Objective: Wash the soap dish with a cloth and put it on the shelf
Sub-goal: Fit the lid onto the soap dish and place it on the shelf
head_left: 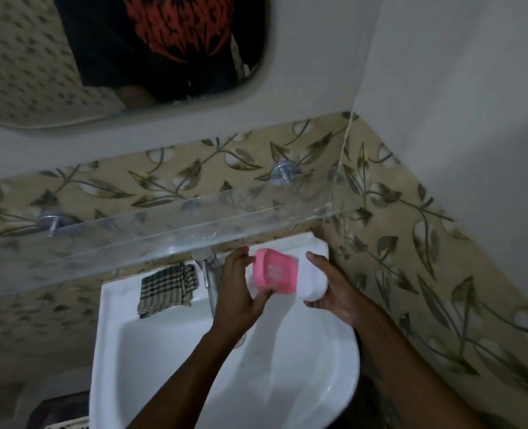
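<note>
My left hand [241, 289] grips a pink soap dish part [275, 272] above the back right of the white sink [151, 351]. My right hand [330, 292] holds a white rounded piece [312, 281], apparently the dish's other half, right beside the pink one. A checked cloth [167, 285] lies folded on the sink's back ledge, left of the tap [209, 270]. The clear glass shelf [163, 236] runs along the wall just above the sink.
A mirror [126, 57] hangs above the shelf and reflects a person's dark shirt. Floral tiled walls meet in a corner at the right. Two metal brackets [282, 174] hold the shelf. A dark bin and a white basket sit low at the left.
</note>
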